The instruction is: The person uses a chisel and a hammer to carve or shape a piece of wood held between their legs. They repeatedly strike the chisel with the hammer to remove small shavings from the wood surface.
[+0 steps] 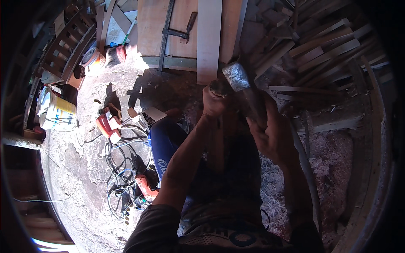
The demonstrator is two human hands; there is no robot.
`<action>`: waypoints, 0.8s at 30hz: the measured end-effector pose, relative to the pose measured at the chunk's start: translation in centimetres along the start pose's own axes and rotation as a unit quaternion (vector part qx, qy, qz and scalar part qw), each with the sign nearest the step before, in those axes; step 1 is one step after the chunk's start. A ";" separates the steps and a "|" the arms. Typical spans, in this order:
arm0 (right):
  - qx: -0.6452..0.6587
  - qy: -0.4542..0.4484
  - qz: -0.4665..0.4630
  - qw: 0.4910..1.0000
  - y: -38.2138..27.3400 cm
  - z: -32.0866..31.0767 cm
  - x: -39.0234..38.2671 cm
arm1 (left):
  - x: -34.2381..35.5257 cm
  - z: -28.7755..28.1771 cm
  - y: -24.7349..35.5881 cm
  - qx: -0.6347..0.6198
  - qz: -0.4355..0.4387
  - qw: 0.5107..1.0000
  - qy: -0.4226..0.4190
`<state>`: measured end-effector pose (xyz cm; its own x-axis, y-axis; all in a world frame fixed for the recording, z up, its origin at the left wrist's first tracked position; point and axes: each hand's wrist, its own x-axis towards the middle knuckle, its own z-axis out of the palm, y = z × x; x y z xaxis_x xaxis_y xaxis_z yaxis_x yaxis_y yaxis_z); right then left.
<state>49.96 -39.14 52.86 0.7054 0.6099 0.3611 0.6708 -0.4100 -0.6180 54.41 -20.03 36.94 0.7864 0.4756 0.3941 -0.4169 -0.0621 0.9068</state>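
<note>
My left hand (214, 103) is closed around a short, dark tool (218, 88) with a rounded top, its lower part hidden by the fingers. My right hand (270, 130) grips the dark handle of a hammer (236, 76), whose shiny metal head is just right of and above that tool. Below my left hand an upright wooden piece (215, 152) shows between my legs. A pale board (207, 38) lies just beyond both hands, beside a bar clamp (182, 34) on a wider wooden panel (152, 25).
Red power tools (107, 126) (144, 187) and tangled cables lie on the pale floor at left, with buckets (57, 109) (92, 59), a brush (119, 55) and a slatted wooden frame (63, 44). Piled timber offcuts (320, 42) fill the upper right. Wood shavings (320, 177) cover the lower right.
</note>
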 end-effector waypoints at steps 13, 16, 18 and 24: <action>-0.181 -0.126 -0.016 0.975 1.0 2.4 1.2 | 0.5 -0.5 1.3 0.140 0.147 0.976 -0.074; -0.169 -0.125 -0.009 0.978 1.0 2.4 1.2 | 0.7 -0.3 1.2 0.139 0.144 0.978 -0.051; -0.158 -0.133 0.018 0.978 1.4 2.1 1.3 | 1.0 0.6 1.4 0.059 0.145 0.986 -0.049; -0.071 0.018 -0.057 0.996 -3.4 -2.1 3.5 | 0.8 1.4 0.6 -0.033 0.008 0.999 0.007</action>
<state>50.62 -37.01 57.73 0.6286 0.6349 0.4492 0.7709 -0.4324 -0.4676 55.43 -20.92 38.03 0.7736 0.4868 0.4057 -0.4588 -0.0114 0.8885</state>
